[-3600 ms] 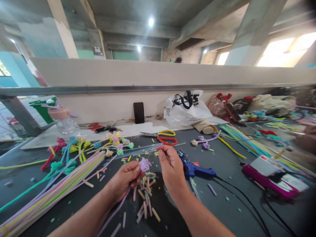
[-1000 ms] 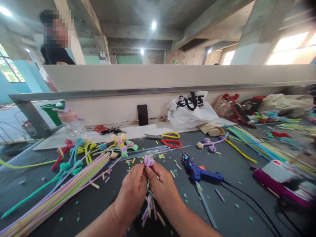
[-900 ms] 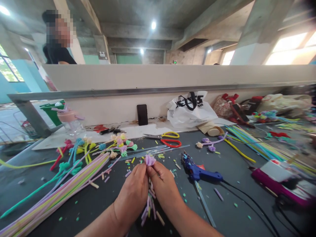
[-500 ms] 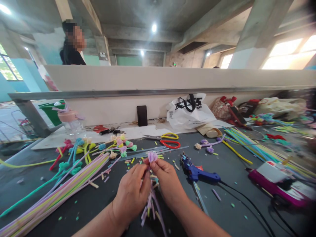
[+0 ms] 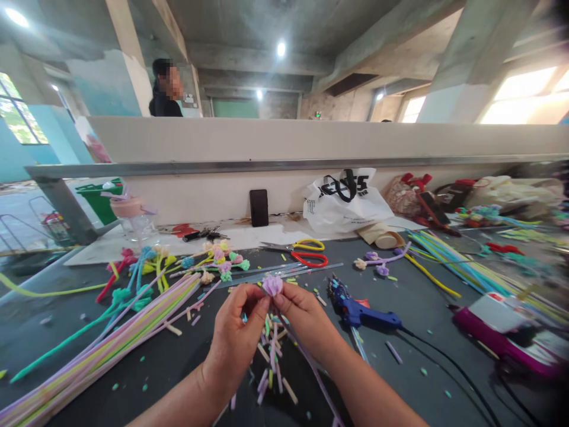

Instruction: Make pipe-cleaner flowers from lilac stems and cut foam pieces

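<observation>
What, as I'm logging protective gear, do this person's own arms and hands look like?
The left hand and right hand wear no gloves. Both forearms are bare, with no sleeve, watch or bracelet in view. Some parts are hidden, so rings can't be ruled out.

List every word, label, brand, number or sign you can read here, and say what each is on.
Nothing can be read with certainty.
White bag: big black letters, partly covered by the black handle; word unclear.
Same bag, left side: small print, too small to read.
Green sign in the background: too small to read.
White sign beside the person: too small to read.
</observation>
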Demonstrator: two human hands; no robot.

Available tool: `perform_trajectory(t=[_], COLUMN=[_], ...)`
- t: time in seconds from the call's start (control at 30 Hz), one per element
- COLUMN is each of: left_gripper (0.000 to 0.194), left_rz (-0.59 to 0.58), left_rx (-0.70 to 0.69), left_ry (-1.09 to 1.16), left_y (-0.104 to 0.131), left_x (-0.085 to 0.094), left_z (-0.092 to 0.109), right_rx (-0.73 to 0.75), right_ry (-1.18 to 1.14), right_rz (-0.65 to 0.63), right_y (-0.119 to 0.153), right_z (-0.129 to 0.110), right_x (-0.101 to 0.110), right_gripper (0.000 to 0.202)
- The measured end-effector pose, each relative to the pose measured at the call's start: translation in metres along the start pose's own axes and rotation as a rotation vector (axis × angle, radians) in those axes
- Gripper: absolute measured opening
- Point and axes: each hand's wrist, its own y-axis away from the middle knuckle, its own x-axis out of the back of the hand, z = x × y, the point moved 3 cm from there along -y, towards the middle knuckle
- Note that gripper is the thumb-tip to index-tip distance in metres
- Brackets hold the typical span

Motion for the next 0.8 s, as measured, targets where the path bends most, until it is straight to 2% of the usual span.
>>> perform_trajectory(t=[0.2,0.4,0.63,0.73,0.8], left_gripper=[0.008,0.008,0.006,0.007,0.007], left_rz=[0.006,0.024,-0.047,-0.097,-0.09], left_rx=[0.003,0.01,-0.002,-0.024,-0.012], left_ry=[-0.014,-0.013,0.005,0.062,0.104], left_y=[0.0,0.0,-0.002,-0.002,-0.001], left_x=[0.0,-0.001,0.0,0.0,-0.001], left_z=[-0.005,-0.007,-0.001,0.003,0.004], right_rx=[0.056,0.115,0.126,0.16,0.223], right_ry=[0.193,0.273,0.271,0.293,0.335], right_rz=[-0.083,-0.095,-0.024,0.035,0.076], right_y=[0.001,0.0,0.001,0.003,0.005], right_z=[-0.005,-0.009,0.002,-0.001,-0.007], right_x=[-0.001,-0.001,0.0,0.002,0.005], right_gripper=[0.025,0.024,0.029,0.027,0.024])
